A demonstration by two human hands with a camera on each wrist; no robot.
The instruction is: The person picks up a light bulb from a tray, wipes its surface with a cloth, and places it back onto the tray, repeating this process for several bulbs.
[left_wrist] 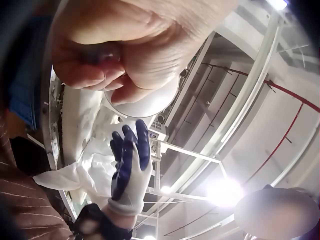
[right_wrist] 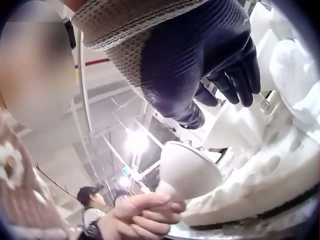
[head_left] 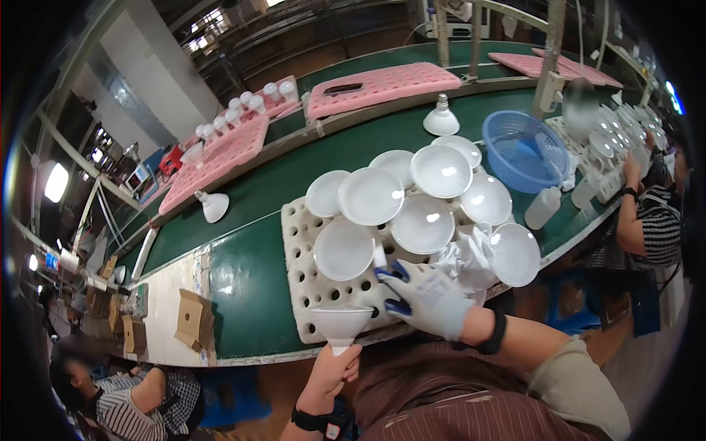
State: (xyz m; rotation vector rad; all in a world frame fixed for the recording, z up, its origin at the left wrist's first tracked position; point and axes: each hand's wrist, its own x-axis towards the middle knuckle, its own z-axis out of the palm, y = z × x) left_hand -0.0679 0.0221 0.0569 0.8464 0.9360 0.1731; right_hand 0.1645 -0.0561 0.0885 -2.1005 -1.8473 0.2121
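My bare left hand (head_left: pixel 331 375) grips a white reflector bulb (head_left: pixel 342 323) by its narrow neck. The bulb's wide face points up at the front edge of a white foam tray (head_left: pixel 300 283) with round holes. My right hand (head_left: pixel 430 301), in a white glove with dark blue coated fingers, is over the tray, to the right of that bulb. Its fingers are extended and hold nothing in the right wrist view. Several more reflector bulbs (head_left: pixel 346 250) stand face up in the tray. A crumpled white cloth (head_left: pixel 471 253) lies beyond the glove among them.
A blue basket (head_left: pixel 526 151) and a white bottle (head_left: pixel 543 208) stand to the right. Single bulbs (head_left: pixel 213 206) lie on the green bench (head_left: pixel 250 257). Pink trays (head_left: pixel 382 88) line the back. Cardboard pieces (head_left: pixel 195 320) are at left. People sit at both sides.
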